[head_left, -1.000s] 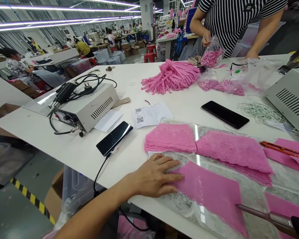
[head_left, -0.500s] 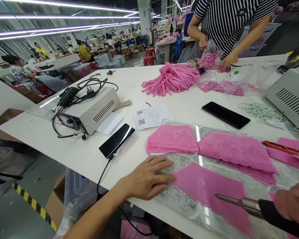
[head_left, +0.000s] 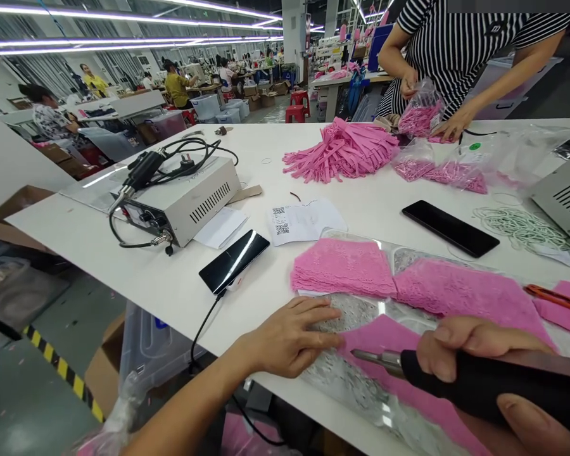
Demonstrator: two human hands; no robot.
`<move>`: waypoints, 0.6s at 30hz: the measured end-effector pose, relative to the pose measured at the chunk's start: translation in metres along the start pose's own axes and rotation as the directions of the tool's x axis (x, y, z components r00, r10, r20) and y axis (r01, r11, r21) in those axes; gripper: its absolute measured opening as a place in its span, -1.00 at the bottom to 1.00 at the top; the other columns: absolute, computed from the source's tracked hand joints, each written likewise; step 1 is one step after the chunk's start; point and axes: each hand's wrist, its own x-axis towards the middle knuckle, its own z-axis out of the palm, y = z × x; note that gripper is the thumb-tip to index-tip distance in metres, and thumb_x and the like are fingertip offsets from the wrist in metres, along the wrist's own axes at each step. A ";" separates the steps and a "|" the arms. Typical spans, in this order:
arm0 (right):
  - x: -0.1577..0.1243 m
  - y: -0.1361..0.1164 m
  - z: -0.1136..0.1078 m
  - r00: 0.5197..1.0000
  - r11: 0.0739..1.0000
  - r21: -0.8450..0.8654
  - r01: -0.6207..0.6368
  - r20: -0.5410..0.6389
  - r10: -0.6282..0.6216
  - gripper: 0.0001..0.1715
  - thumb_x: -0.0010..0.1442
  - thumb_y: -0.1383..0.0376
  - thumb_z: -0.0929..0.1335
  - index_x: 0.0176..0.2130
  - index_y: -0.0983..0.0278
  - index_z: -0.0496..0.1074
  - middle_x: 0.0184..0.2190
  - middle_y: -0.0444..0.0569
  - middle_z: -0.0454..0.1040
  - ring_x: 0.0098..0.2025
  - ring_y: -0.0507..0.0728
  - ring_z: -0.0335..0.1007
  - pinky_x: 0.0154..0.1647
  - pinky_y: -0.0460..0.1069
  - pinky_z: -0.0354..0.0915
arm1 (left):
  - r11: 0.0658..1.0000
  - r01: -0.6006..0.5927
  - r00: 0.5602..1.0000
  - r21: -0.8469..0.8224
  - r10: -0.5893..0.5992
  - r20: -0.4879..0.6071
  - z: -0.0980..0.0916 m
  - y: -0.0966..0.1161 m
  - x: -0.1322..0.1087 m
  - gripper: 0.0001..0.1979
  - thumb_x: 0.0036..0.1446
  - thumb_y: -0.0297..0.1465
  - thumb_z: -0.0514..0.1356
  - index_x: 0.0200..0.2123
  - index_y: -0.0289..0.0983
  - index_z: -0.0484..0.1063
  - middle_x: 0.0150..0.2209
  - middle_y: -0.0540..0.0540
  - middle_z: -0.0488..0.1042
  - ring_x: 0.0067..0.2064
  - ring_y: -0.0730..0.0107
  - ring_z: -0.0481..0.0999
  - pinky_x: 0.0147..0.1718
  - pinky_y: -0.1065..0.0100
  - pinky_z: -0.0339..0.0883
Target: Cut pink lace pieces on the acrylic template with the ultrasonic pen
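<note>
My left hand [head_left: 294, 339] lies palm down with fingers stretched out, fingertips at the left point of a single pink fabric piece [head_left: 389, 329]. My right hand [head_left: 484, 342] grips the black handle of a pen-shaped tool [head_left: 382, 361] with a tapered metal tip. That tip is over the fabric near its left point, close to my left fingertips; whether it touches cannot be made out. The fabric lies on a clear, glossy sheet [head_left: 332, 373] over the table. Behind it rest two stacks of pink lace pieces, the left stack [head_left: 344, 266] and the right stack [head_left: 470, 288].
A grey control box [head_left: 190, 202] with a corded tool stands left. Two phones [head_left: 235, 261] [head_left: 450, 227], a printed paper [head_left: 304, 221], an orange cutter [head_left: 558, 299] and green rubber bands [head_left: 522, 228] lie around. Across the table, a person in stripes [head_left: 456, 57] handles bagged pink strips [head_left: 420, 117].
My right hand has brought the tool leftward across the fabric, its tip now close to my left fingertips. My left hand stays in place on the fabric. The view has shifted slightly.
</note>
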 end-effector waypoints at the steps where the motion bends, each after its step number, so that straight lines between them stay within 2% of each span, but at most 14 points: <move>1: 0.002 -0.002 0.006 0.999 1.000 -0.010 0.026 0.027 -0.025 -0.81 0.14 0.10 0.37 -0.21 0.06 0.39 -0.36 -0.04 0.27 -0.45 0.17 0.30 -0.41 0.15 0.47 | 1.000 0.005 1.000 0.005 -0.005 0.013 0.000 0.000 0.000 -0.68 0.17 -0.49 0.07 -0.02 -0.21 0.44 0.18 -0.16 0.33 0.25 0.15 0.23 0.19 0.10 0.16; 4: 0.005 -0.005 0.018 0.992 0.996 -0.038 0.083 0.100 -0.078 -0.83 0.17 0.11 0.35 -0.21 0.06 0.38 -0.38 -0.05 0.29 -0.45 0.16 0.31 -0.41 0.10 0.48 | 1.000 0.011 1.000 0.007 -0.011 0.023 0.002 -0.001 -0.001 -0.66 0.15 -0.49 0.06 -0.03 -0.19 0.45 0.18 -0.15 0.33 0.24 0.13 0.25 0.17 0.06 0.19; 7: 0.006 -0.004 0.020 0.988 0.995 -0.047 0.086 0.134 -0.079 -0.83 0.18 0.12 0.34 -0.19 0.06 0.36 -0.37 -0.06 0.29 -0.43 0.17 0.33 -0.38 0.10 0.48 | 1.000 0.008 1.000 0.006 -0.008 0.011 0.004 -0.001 -0.002 -0.66 0.15 -0.50 0.06 -0.04 -0.20 0.46 0.18 -0.16 0.33 0.24 0.12 0.24 0.17 0.06 0.19; 12: 0.008 -0.004 0.022 0.988 0.995 -0.048 0.091 0.128 -0.084 -0.84 0.18 0.11 0.35 -0.21 0.07 0.36 -0.39 -0.08 0.28 -0.45 0.14 0.31 -0.40 0.06 0.47 | 1.000 -0.009 1.000 -0.004 0.009 -0.028 0.005 -0.001 -0.002 -0.68 0.16 -0.49 0.05 -0.06 -0.23 0.48 0.16 -0.16 0.35 0.24 0.14 0.25 0.19 0.12 0.17; 18: 0.009 -0.001 0.022 0.981 0.992 -0.062 0.114 0.166 -0.102 -0.85 0.19 0.14 0.33 -0.19 0.05 0.36 -0.42 -0.08 0.30 -0.45 0.17 0.32 -0.42 0.09 0.46 | 1.000 0.008 1.000 -0.007 -0.008 -0.025 0.004 0.000 -0.001 -0.69 0.19 -0.47 0.04 -0.06 -0.21 0.48 0.17 -0.14 0.35 0.24 0.14 0.25 0.17 0.08 0.20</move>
